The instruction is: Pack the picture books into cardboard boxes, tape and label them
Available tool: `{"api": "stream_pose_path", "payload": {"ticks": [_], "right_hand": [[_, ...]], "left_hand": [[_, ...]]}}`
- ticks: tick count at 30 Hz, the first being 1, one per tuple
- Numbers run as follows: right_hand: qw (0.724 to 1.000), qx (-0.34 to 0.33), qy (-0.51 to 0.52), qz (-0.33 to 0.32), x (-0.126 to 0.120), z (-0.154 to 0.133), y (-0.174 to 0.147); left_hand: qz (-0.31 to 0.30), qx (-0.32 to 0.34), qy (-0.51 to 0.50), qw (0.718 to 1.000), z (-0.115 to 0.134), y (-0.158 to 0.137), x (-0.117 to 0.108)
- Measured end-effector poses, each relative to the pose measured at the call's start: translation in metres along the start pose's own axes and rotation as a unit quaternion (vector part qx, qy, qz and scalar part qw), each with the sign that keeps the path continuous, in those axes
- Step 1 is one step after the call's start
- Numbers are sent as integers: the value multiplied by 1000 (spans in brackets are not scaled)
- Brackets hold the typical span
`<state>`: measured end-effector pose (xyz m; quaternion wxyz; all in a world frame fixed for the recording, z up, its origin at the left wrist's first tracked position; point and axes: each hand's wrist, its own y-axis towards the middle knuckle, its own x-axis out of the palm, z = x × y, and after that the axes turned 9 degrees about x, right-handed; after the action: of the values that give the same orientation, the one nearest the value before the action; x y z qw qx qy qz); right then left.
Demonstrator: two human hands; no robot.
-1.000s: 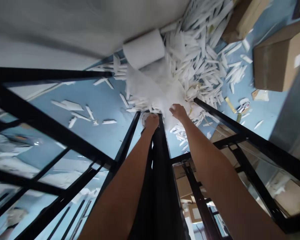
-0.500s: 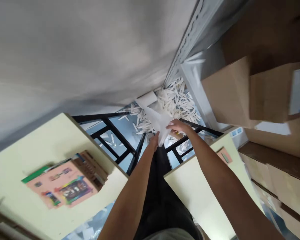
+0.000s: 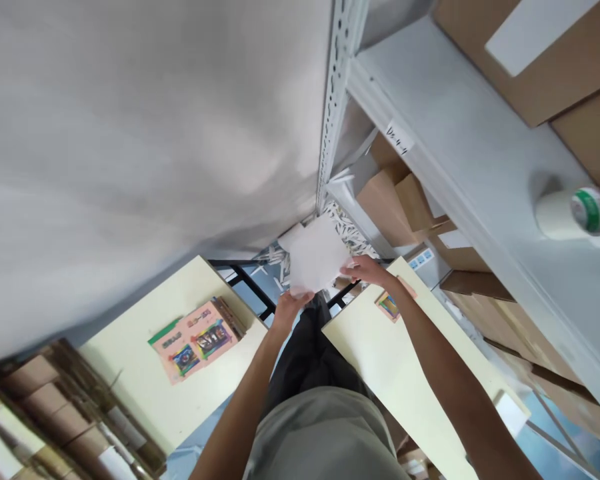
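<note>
Flat cream tabletops [image 3: 380, 350] flank a squarish white sheet [image 3: 316, 257].

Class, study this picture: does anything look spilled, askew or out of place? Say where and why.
Yes: white strips litter the floor beyond the white sheet held by the left hand and right hand. Lying loose at mixed angles, they look spilled rather than stacked.

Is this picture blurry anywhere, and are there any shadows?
In the head view, the white sheet looks pale and soft, with little detail; also in the head view, the white roll has a soft shadow beside it on the shelf.
</note>
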<state>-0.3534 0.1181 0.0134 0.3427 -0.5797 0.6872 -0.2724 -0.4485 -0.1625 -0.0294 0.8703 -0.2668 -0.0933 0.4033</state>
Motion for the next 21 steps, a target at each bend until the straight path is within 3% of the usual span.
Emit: {"api": "stream_pose_path", "payload": {"ticks": [5, 10, 16, 21], "right_hand": [[997, -79, 22, 2, -17, -20, -67], [992, -118, 45, 1, -28, -28, -140], [987, -129, 82, 56, -35, -11, -225], [977, -130, 118, 118, -31, 21, -279]], "left_hand": [[-16, 36, -46, 998, 56, -45, -20], [-13, 16, -219, 975, 112, -79, -16], [-89, 27, -235, 968, 166, -104, 8], [-139, 76, -132, 979, 181, -129, 51]]}}
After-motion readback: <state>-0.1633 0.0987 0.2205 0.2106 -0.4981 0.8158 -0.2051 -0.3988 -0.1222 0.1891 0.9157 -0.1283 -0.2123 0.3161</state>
